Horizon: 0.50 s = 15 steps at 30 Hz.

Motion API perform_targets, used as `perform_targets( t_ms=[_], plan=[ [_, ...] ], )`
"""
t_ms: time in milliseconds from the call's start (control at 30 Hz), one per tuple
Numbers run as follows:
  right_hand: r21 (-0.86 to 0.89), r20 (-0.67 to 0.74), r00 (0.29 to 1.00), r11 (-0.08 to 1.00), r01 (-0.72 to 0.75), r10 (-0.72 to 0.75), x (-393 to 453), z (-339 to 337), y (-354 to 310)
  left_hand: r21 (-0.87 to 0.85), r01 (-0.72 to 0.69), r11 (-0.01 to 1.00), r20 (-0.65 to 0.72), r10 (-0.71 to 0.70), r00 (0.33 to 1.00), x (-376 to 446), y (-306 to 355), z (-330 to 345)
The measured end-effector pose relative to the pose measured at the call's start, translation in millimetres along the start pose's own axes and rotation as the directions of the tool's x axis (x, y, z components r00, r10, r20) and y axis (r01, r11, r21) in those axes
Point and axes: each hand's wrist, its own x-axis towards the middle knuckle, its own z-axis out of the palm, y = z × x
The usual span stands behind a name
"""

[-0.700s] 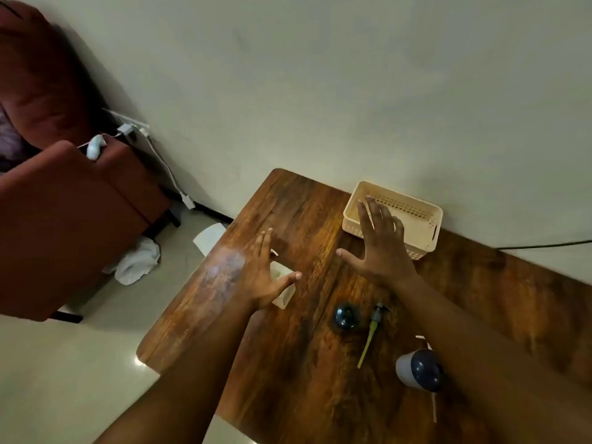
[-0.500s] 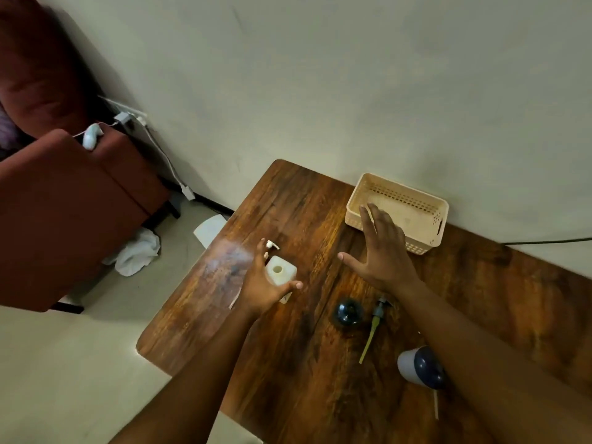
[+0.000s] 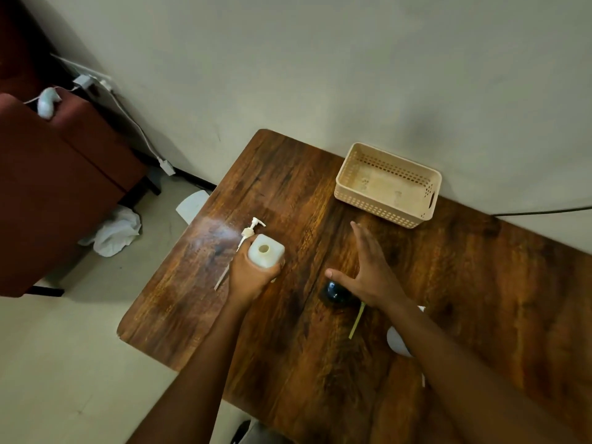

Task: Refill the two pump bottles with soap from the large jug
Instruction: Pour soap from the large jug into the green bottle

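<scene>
Head view, the only one. A white bottle is gripped by the left hand: the fingers are curled round its lower body, and its square shoulders and round open neck are turned up toward the camera, so its long axis runs roughly upright. It is held over the left part of the tabletop, whose dark wood grain is glossy, with a pale sheen near the left edge. Just beyond the bottle a white pump is laid flat, nozzle pointing away to the right, its thin tube running back toward the near left and passing behind the hand.

The right hand is held flat and open, fingers straight and pointing away toward the wall, thumb spread left; nothing is grasped by that grip. Under its thumb a dark rounded bottle is seen, glossy, partly hidden. A green-yellow tube is laid beside it, slanting toward the near edge. A white rounded shape is half hidden by the right forearm; what it is cannot be told.

At the far edge a cream basket of perforated plastic, rectangular, is set against the wall.
</scene>
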Motion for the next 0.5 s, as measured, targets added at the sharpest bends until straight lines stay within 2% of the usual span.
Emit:
perform_targets(
  t_ms=[167, 333, 500],
  plan=[
    [0.117, 0.036, 0.996, 0.989, -0.089, 0.085, -23.9, 35.2, 20.0, 0.038, -0.004, 0.999, -0.014, 0.005, 1.0, 0.1, -2.1, 0.3],
    [0.149, 0.065, 0.987, 0.976, -0.157, 0.149, -33.5, 63.4, 30.2, 0.029, 0.002, 1.0, -0.026, -0.001, 1.0, 0.7, -4.7, 1.8],
    [0.226, -0.031, 0.978, 0.955, -0.193, 0.205, -31.4, 75.8, 28.9, -0.025, 0.012, 1.0, -0.045, -0.013, 0.999, -0.6, -8.1, 4.5]
  ],
)
